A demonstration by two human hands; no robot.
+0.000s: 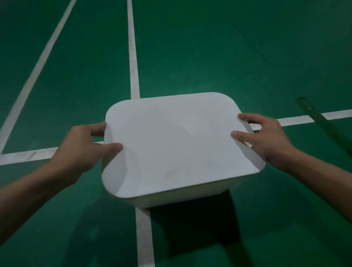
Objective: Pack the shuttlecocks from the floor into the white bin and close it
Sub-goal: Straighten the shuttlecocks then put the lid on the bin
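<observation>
your left hand (83,151) and right hand (264,140) pinch the lid (177,141) by its side edges, thumbs on top, over the white bin (181,196) on the court floor (207,49), but it looks skewed, so pressing now could leave a corner unseated

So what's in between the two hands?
The white lid, over the white bin. The left hand grips its left edge and the right hand its right edge, seen in the head view.
</observation>
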